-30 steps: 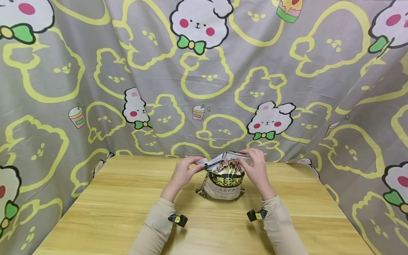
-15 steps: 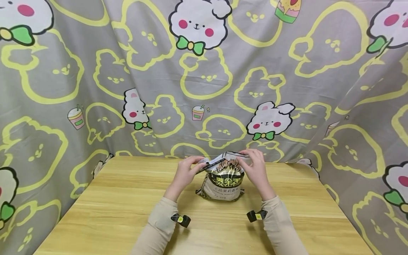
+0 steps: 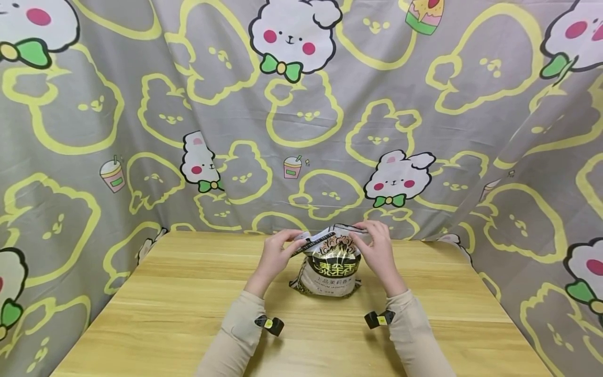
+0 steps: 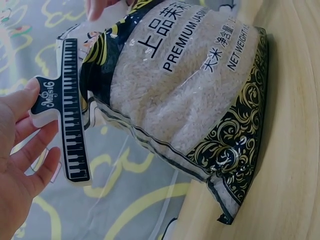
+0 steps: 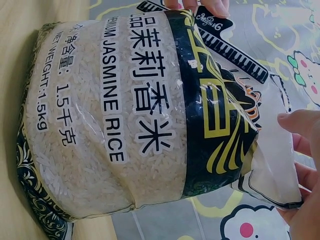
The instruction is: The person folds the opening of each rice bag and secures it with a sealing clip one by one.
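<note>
A clear bag of jasmine rice (image 3: 327, 285) with black and gold print stands upright on the table, its top edge slanting down to the left. My left hand (image 3: 275, 256) pinches the handle of a black and white piano-key clip (image 4: 72, 110) between thumb and fingers. That clip lies across the left part of the bag's top; whether its jaws grip the plastic I cannot tell. At the opposite top corner, my right hand (image 3: 377, 243) holds the bag's pale upper edge between thumb and fingers, as the right wrist view also shows.
The wooden table (image 3: 188, 293) runs up to a grey curtain (image 3: 226, 115) with yellow outlines and rabbit faces, which hangs behind and on both sides. A black wrist camera (image 3: 270, 324) is strapped to each sleeve.
My left hand has shifted slightly to the right, and the clip has moved a little further across the bag's top with it. The right hand and the bag's base look still.
</note>
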The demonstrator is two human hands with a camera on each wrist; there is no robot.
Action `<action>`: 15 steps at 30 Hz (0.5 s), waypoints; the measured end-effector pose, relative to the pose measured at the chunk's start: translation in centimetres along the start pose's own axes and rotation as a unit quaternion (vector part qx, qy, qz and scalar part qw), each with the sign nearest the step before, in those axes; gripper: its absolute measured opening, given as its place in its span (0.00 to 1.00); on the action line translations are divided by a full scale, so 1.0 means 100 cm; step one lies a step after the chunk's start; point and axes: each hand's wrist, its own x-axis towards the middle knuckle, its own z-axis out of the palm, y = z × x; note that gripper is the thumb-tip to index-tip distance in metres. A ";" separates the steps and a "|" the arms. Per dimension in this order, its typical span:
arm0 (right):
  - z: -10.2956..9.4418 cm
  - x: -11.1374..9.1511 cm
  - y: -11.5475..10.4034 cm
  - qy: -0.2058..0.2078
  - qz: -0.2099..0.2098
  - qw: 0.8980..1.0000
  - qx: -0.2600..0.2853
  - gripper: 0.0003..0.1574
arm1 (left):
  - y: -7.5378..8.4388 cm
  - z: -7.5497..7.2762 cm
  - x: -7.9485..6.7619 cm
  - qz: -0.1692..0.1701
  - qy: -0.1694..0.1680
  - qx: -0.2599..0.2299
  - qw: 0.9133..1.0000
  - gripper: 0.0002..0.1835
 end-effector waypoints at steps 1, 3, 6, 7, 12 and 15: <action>0.000 0.000 0.000 0.000 0.000 1.000 0.000 0.15 | 0.000 0.000 0.001 0.000 0.000 -0.002 1.000 0.13; 0.000 0.000 0.000 0.000 -0.001 1.000 -0.001 0.15 | 0.001 0.001 0.002 -0.004 -0.002 -0.006 1.000 0.13; 0.000 0.000 0.000 -0.001 -0.001 1.000 -0.001 0.15 | 0.002 0.002 0.003 -0.009 -0.003 -0.007 1.000 0.13; 0.000 0.000 0.001 -0.001 0.000 1.000 -0.001 0.15 | 0.003 0.002 0.003 -0.006 -0.002 -0.006 1.000 0.13; 0.000 0.000 0.001 -0.002 0.001 1.000 -0.002 0.15 | 0.006 0.004 0.006 0.009 0.005 0.000 1.000 0.12; 0.000 0.000 0.001 0.000 -0.001 1.000 -0.002 0.15 | 0.008 0.006 0.007 0.011 0.009 0.000 1.000 0.12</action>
